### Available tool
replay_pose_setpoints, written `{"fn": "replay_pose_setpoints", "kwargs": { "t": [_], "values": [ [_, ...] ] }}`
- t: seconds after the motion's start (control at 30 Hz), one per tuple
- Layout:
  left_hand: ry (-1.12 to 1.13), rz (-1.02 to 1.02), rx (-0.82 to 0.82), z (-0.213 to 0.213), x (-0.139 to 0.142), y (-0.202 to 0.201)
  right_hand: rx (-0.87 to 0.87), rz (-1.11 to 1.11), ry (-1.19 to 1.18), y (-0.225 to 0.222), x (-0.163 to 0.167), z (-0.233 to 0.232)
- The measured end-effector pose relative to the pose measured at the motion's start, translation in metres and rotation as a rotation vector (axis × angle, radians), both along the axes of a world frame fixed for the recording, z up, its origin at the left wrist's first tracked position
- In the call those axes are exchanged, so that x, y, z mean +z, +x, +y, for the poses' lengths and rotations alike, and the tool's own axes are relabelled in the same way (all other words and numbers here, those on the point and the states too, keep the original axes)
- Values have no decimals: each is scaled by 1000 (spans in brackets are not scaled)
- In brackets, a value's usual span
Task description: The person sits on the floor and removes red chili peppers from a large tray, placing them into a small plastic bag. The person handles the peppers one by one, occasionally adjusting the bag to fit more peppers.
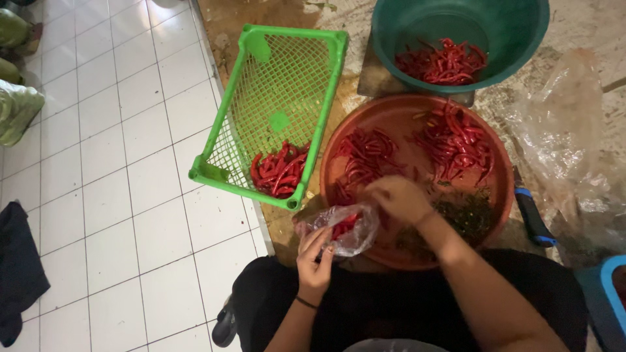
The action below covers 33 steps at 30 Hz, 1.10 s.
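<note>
Left hand pinches clear plastic bag open, a few red chillies inside; right hand curled at bag mouth, contents unclear. Best keep mouth wide. Brown basin at 1 o'clock, green crate at 11.

The person wears black clothes and a dark shoe. The left wrist has a thin black band. Both forearms are bare.
</note>
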State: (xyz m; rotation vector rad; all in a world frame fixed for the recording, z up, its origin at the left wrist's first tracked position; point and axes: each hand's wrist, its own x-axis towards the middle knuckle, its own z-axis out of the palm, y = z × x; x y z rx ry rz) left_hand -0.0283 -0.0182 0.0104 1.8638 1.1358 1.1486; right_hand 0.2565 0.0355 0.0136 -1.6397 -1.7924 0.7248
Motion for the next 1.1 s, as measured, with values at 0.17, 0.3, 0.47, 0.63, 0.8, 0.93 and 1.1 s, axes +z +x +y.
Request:
{"fn": "replay_pose_setpoints", "kwargs": {
  "t": [0.17,0.3,0.47,0.63,0.8,0.93,1.1],
  "values": [
    [-73,-62,49,-2,1,4,-12,-307,144,-4,-50,46],
    [9,16,45,-4,11,6,107,-534,164,-32,-67,62],
    [11,20,33,-4,18,3,-12,-446,217,-31,-66,63],
    [24,46,52,0,13,5,-188,364,65,4,-58,52],
    [62,45,29,1,7,7,-239,1049,-201,37,-53,23],
    [53,53,35,1,3,6,-305,1252,-215,45,-41,-1],
    [135,100,28,2,4,3,-376,1178,-153,48,-14,-13]
  ]
}}
